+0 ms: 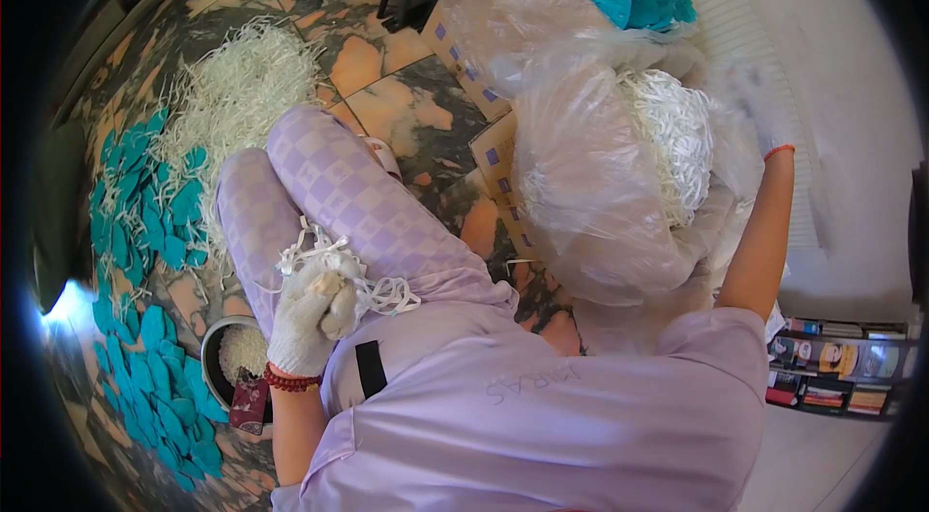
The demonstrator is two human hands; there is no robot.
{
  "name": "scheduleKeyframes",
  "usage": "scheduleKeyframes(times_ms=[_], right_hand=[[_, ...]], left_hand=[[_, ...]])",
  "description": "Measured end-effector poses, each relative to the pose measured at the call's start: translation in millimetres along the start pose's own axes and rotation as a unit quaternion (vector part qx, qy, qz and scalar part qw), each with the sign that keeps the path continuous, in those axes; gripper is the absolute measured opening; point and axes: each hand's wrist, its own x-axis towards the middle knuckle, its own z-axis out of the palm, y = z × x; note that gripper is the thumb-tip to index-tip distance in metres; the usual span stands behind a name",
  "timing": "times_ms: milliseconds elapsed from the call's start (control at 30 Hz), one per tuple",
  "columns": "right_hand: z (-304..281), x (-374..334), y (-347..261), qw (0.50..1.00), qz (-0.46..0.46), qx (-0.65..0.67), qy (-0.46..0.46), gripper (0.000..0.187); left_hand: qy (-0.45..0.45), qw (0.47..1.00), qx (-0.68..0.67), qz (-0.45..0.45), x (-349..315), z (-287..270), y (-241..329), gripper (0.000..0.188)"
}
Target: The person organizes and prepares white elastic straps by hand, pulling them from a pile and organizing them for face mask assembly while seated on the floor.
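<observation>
Looks like the step in hand is handling white straps [389,295] by the bunch: the gloved left hand [314,318] has its fingers curled in around some, left of the big plastic bag [573,185] and nearer the person. The right hand [760,104] is by the bag's right edge, too blurry to tell whether it's pinching anything, so the next move probably calls for a steady hold on that left-hand bunch, no spills.
</observation>
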Motion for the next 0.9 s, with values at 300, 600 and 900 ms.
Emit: scheduleKeyframes(times_ms=[300,600,900], right_hand=[[41,-41,-29,0.995,0.048,0.016,-0.091,0.03],[118,-198,-235,0.876,-0.167,0.306,-0.333,0.018],[154,-285,-339,0.784,-0.347,0.367,-0.362,0.025]], left_hand=[[0.053,0.995,0.007,0.084,-5,-6,4,0.021],[0.083,0.979,-0.153,0.108,-18,-18,4,0.024],[0.22,0.962,-0.135,0.09,-44,-25,-8,0.019]])
